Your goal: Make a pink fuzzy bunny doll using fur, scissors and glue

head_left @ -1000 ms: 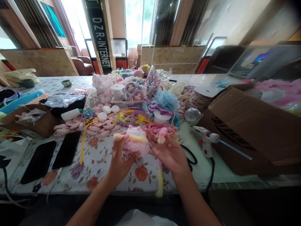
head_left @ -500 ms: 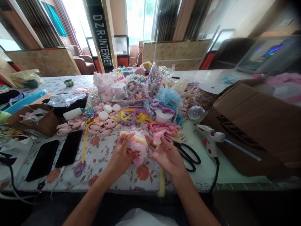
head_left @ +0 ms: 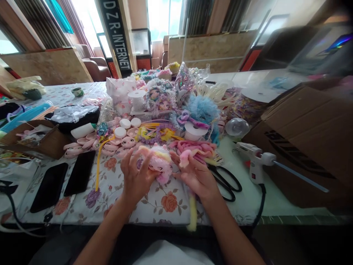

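My left hand grips a small doll head with a painted face, fluffy pink trim and a pale yellow band over the top. Its thumb presses the lower side while the other fingers are bent over the upper left. Just right of it, my right hand pinches a fuzzy pink-and-yellow strip between thumb and fingers. A yellow length of fuzzy strip hangs below that hand toward the table edge. Behind my right hand lies a bundle of pink fuzzy strips.
Black-handled scissors and a white glue gun lie to the right, before a cardboard box. Two phones rest at the left. Pink doll faces, a spool of trim and blue fluff crowd the middle.
The doll head has tilted so that more of its painted face shows. My left hand's fingers have shifted and spread over it. The right hand keeps its strip; the view has moved slightly.
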`<state>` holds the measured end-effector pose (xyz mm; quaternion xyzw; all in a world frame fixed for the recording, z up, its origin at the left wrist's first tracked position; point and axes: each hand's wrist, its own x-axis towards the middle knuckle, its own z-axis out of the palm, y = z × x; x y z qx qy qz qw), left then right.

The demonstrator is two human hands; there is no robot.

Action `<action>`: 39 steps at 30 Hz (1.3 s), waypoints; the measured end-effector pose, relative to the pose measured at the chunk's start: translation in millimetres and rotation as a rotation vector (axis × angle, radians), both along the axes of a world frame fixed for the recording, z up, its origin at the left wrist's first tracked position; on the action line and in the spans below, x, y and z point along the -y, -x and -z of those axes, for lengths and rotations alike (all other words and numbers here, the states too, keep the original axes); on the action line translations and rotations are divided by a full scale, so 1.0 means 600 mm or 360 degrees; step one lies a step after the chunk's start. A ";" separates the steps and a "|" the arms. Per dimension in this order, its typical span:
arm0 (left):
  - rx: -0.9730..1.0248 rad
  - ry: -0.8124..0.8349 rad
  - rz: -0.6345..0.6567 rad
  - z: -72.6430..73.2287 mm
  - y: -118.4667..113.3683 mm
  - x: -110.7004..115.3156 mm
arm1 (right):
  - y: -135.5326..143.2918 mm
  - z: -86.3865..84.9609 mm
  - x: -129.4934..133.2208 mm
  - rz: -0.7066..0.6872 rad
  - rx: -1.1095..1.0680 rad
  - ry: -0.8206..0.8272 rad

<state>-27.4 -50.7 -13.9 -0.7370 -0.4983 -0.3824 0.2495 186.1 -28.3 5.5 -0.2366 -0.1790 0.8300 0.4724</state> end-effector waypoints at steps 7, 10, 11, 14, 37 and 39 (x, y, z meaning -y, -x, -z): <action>-0.0433 0.0197 0.0460 -0.022 0.016 -0.035 | 0.002 -0.001 -0.008 -0.0038 0.0052 -0.0140; -0.0470 0.0263 0.0505 -0.026 0.015 -0.039 | 0.002 -0.002 -0.009 -0.0027 0.0030 -0.0140; -0.0464 0.0253 0.0508 -0.026 0.014 -0.039 | 0.001 -0.002 -0.010 -0.0024 0.0027 -0.0135; -0.0418 0.0176 0.0507 -0.022 0.011 -0.035 | 0.000 -0.001 -0.010 -0.0017 0.0035 -0.0127; -0.0256 0.0071 0.0538 0.010 0.020 -0.027 | 0.018 -0.062 -0.009 0.0175 0.0148 -0.0365; -0.0245 0.0083 0.0541 0.010 0.020 -0.027 | 0.028 -0.068 -0.016 0.0076 0.0157 -0.0385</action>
